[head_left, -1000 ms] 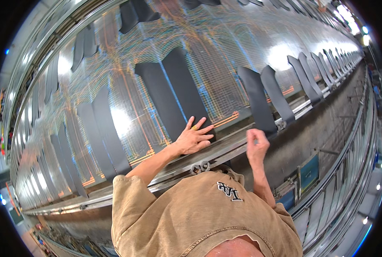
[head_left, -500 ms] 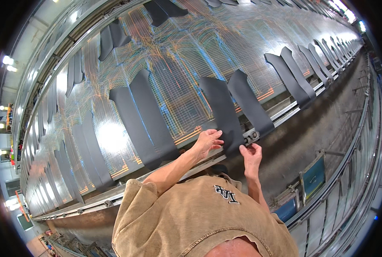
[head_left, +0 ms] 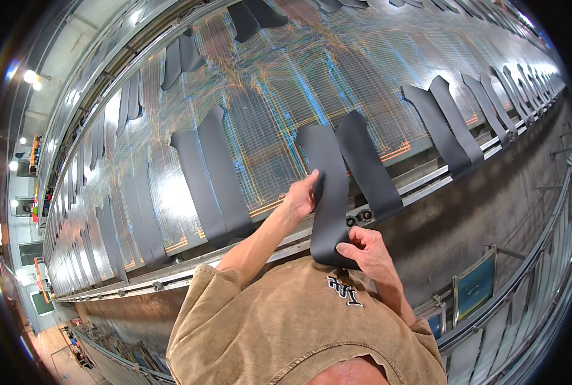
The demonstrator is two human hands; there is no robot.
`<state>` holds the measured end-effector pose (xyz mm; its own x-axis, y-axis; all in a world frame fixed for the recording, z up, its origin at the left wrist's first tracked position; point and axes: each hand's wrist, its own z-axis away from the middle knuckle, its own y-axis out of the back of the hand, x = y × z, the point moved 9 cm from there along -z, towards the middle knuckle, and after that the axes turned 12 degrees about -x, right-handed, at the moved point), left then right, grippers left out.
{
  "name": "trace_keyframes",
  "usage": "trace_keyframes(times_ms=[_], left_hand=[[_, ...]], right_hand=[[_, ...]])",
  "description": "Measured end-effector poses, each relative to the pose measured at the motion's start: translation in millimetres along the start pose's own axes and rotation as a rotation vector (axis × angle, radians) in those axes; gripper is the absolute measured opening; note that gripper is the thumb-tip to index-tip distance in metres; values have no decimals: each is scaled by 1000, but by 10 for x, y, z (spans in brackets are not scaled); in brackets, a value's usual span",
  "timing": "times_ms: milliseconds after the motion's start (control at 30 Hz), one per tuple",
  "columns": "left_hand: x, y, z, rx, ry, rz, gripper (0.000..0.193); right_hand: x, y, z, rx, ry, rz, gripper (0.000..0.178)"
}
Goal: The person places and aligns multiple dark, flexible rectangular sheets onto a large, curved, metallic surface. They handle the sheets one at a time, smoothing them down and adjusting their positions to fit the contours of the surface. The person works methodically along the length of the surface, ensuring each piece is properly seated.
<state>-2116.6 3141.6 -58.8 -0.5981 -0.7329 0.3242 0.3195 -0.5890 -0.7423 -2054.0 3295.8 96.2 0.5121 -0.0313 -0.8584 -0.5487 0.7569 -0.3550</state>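
Note:
A long dark grey, fabric-like panel [head_left: 328, 186] has its far end on the printing table and its near end curling over the table edge towards my chest. My right hand [head_left: 369, 249] is closed on the panel's near right corner, thumb on top. Against its left edge, about midway along, lies my left hand [head_left: 301, 197], with a finger stretched forward and some of the fingers hard to make out. A second dark panel [head_left: 369, 167] lies just to the right, its near end hanging over the edge.
The long glossy table [head_left: 270, 147] carries coloured grid lines and several more dark panels, including a pair [head_left: 212, 179] to the left. A metal rail [head_left: 420, 184] runs along its near edge. Framed blue-green screens [head_left: 475, 287] stand on a rack at lower right.
The panel's near end has been pulled towards me and now curves below the rail. My right hand moved nearer with it; my left hand slid forward along the left edge.

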Motion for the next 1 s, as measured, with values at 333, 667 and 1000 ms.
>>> trace_keyframes(times_ms=[333, 667, 1000], left_hand=[[1845, 95, -385, 121, -358, -349, 13], [3143, 376, -756, 300, -417, -857, 15], [3447, 389, -1064, 433, -400, -1026, 21]], right_hand=[[18, 344, -147, 87, -33, 216, 23], [249, 882, -982, 527, -34, 388, 18], [218, 1137, -1358, 645, -55, 356, 25]])
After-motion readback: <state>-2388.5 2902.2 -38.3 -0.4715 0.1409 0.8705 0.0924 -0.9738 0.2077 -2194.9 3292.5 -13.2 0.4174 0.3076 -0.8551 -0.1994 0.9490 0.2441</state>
